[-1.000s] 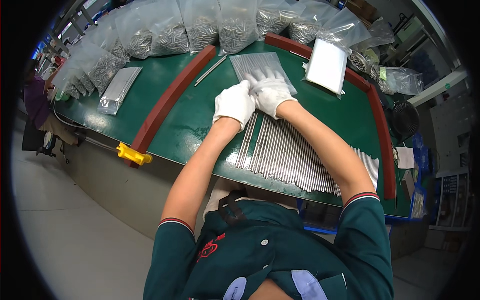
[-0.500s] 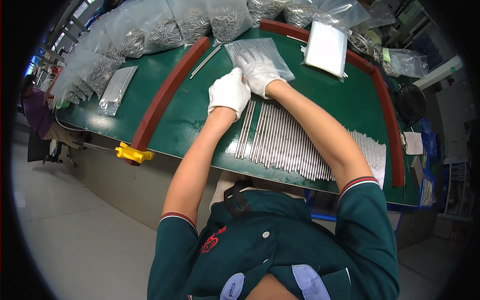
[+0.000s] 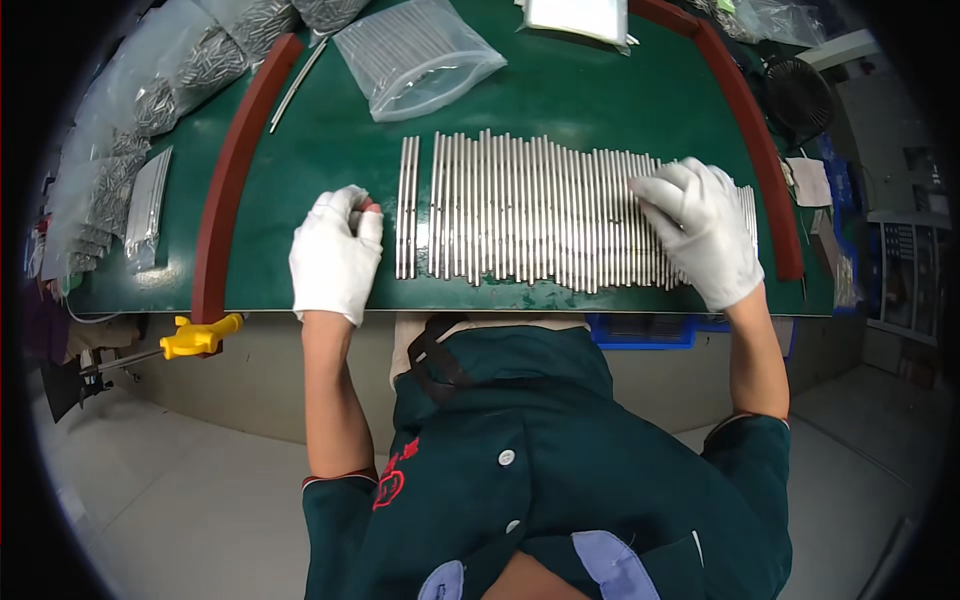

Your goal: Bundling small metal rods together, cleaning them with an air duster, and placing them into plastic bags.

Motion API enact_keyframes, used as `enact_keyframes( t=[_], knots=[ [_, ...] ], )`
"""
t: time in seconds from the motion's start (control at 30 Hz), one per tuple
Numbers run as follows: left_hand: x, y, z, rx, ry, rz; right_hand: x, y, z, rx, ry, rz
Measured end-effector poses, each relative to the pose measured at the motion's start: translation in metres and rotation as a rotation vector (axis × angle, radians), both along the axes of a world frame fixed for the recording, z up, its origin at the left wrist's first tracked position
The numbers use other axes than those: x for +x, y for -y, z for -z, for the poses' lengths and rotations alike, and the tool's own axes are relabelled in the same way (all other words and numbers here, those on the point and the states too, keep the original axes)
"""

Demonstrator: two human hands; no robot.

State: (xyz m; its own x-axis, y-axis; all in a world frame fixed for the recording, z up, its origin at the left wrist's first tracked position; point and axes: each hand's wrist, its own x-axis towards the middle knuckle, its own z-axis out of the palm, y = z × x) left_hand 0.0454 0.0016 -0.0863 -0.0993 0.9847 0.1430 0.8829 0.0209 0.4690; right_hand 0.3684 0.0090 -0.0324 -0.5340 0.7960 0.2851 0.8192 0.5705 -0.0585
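Note:
Many slim metal rods (image 3: 540, 210) lie side by side in a long row on the green table (image 3: 330, 150), with a few rods (image 3: 407, 205) set apart at its left end. My right hand (image 3: 705, 240), in a white glove, is over the row's right part, its thumb and forefinger apart and bent toward the rods. To the left of the rods, my left hand (image 3: 335, 260), gloved too, has its fingers curled in, with bare fingertips showing and nothing visible in them. Beyond the rods lies a clear plastic bag (image 3: 415, 60) with rods inside.
Wooden rails (image 3: 240, 190) flank the work area. Bags of metal pieces (image 3: 190, 75) stand at the far left, beside a flat bag of rods (image 3: 148, 210). Two loose rods (image 3: 297, 88) lie near the left rail. A white stack (image 3: 578, 18) sits at the back; a yellow clamp (image 3: 200, 337) grips the front edge.
Both hands have left the plastic bag and come back toward me, the left to the table's left side, the right over the rods. My view has shifted nearer the table's front.

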Motion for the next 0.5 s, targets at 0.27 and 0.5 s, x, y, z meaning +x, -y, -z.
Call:
enact_keyframes(
  t=[0.27,0.5],
  knots=[
    [0.026,0.004,-0.008,0.018,0.025,0.045,0.0,0.024,0.018,-0.067,-0.118,0.004],
    [0.04,0.013,-0.007,-0.034,0.03,0.149,-0.057,-0.015,0.004,-0.116,-0.004,-0.299]
  ],
)
